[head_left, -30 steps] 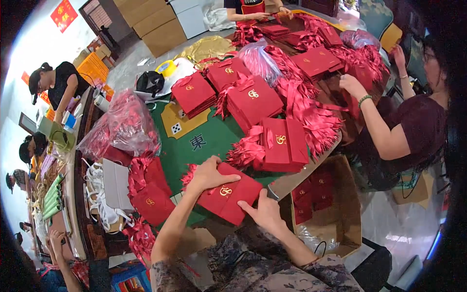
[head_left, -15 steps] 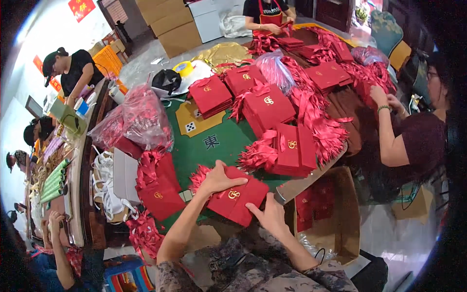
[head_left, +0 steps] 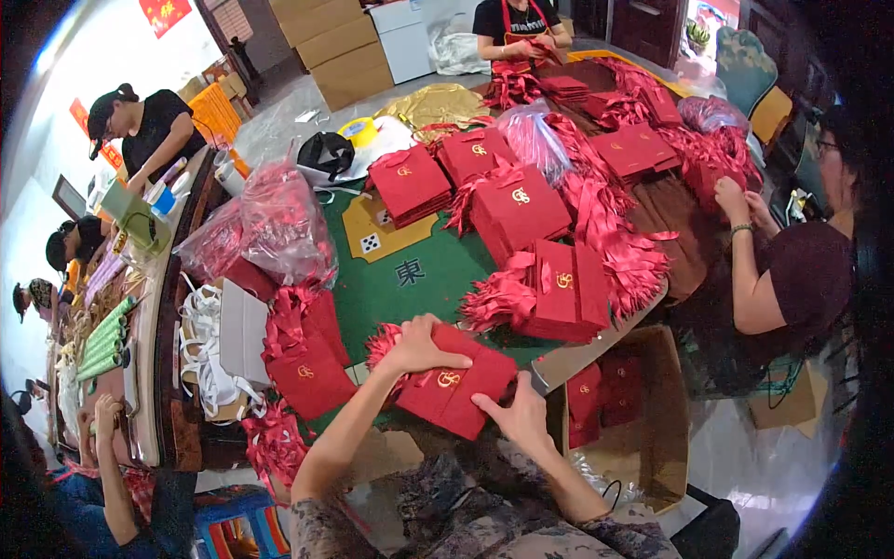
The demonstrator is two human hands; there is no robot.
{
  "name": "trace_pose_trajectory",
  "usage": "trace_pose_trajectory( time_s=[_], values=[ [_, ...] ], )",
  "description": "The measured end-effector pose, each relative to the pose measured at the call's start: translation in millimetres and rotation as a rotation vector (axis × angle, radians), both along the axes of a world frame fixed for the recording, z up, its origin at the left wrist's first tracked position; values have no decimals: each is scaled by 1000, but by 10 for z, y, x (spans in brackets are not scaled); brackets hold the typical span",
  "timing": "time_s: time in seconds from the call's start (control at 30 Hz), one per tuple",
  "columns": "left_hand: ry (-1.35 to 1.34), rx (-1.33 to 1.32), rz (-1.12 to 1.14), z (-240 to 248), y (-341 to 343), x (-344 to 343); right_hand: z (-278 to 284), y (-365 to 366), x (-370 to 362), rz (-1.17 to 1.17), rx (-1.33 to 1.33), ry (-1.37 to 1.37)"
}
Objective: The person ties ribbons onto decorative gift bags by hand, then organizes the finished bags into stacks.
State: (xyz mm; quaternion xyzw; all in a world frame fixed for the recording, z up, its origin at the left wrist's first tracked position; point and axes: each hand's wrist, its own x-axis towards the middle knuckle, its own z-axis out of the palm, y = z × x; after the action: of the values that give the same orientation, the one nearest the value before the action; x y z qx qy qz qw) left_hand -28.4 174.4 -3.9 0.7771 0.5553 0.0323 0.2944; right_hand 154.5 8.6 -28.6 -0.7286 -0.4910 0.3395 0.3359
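Note:
Between both my hands is a red paper gift bag (head_left: pixel 466 396) with a gold emblem, perhaps several stacked together. My left hand (head_left: pixel 424 349) grips its upper left side, thumb lying across the front. My right hand (head_left: pixel 515 410) pinches the right edge, thumb on the front and fingers behind. Red ribbon ends (head_left: pixel 382 347) stick out beside my left hand. Just left lies another red bag pile (head_left: pixel 312 377). To the right, a thick stack of red bags (head_left: pixel 566 291) with ribbon handles lies on the green table top (head_left: pixel 372 298).
An open cardboard box (head_left: pixel 666 419) with red bags inside stands below the table at right. A white box of white straps (head_left: pixel 244 335) and a plastic sack of red ribbon (head_left: pixel 284 224) are at left. Co-workers sit around, one at right handling red ribbons (head_left: pixel 722 182).
My hands keep their grip on the red bag, almost in the same place. The whole view has shifted slightly. The co-worker at the far side has bent the hands closer together.

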Motion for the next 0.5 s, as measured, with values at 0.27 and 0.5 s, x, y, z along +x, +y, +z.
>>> trace_pose_trajectory(
  time_s=[0.27,0.5],
  values=[
    [-746,-28,68,330,-801,-455,-55,-164,-130,248,356,139],
    [-997,303,59,28,-1217,-714,208,47,-200,558,271,605]
  ],
)
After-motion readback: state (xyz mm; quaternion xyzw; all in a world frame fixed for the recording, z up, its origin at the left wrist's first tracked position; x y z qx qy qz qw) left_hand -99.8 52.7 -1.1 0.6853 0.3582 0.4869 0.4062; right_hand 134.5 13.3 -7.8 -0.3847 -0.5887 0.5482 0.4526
